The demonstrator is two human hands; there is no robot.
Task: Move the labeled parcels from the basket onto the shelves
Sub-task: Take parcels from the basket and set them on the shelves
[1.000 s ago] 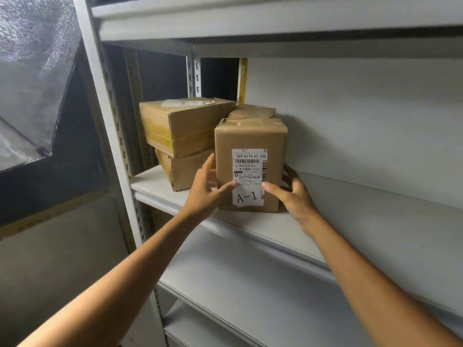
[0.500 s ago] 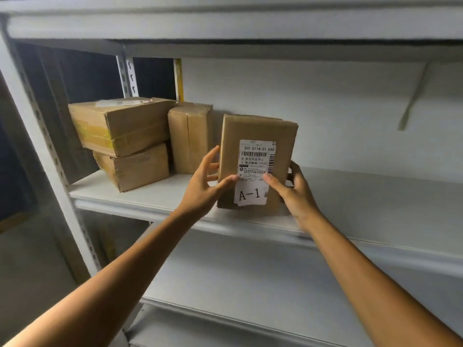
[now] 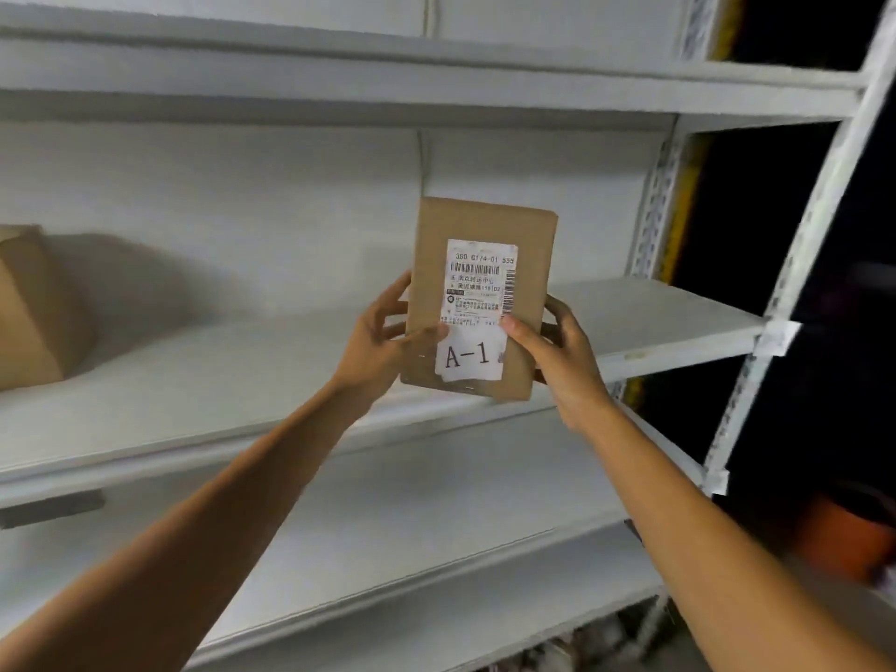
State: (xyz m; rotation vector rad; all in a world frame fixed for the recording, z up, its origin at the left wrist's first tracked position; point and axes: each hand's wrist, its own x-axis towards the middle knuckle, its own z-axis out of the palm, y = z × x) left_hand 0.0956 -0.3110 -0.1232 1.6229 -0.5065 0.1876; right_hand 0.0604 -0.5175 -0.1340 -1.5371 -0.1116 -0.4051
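**A:** Where do we have the parcel (image 3: 485, 225)?

**B:** Upright between both our hands, at the front edge of the middle shelf (image 3: 654, 322), toward its right end. Our left hand (image 3: 378, 346) grips the left edge, thumb across the face and fingers curled behind. Our right hand (image 3: 562, 366) clasps the right edge the same way.

**A:** Is its bottom edge resting on the board?

**B:** We cannot tell. The lower edge overlaps the shelf's front lip and may be just touching it.

**A:** How much room do we have?

**B:** Open board runs from the parcel to the right-hand upright (image 3: 824, 191). To the left it runs to a cardboard box (image 3: 24, 308) at the frame's left edge, well apart. The shelf above (image 3: 436, 89) sits well over the parcel's top edge, and the shelf below (image 3: 436, 516) lies under our forearms.

**A:** Any writing?

**B:** The top line of the shipping label (image 3: 480, 283) reads "350 0174-01 555". It has barcodes beneath that line and down its right side, and the smaller print is too blurred to read. Below it, a white slip (image 3: 468, 356) says "A-1" in large black characters, and our left thumb tip touches that slip.
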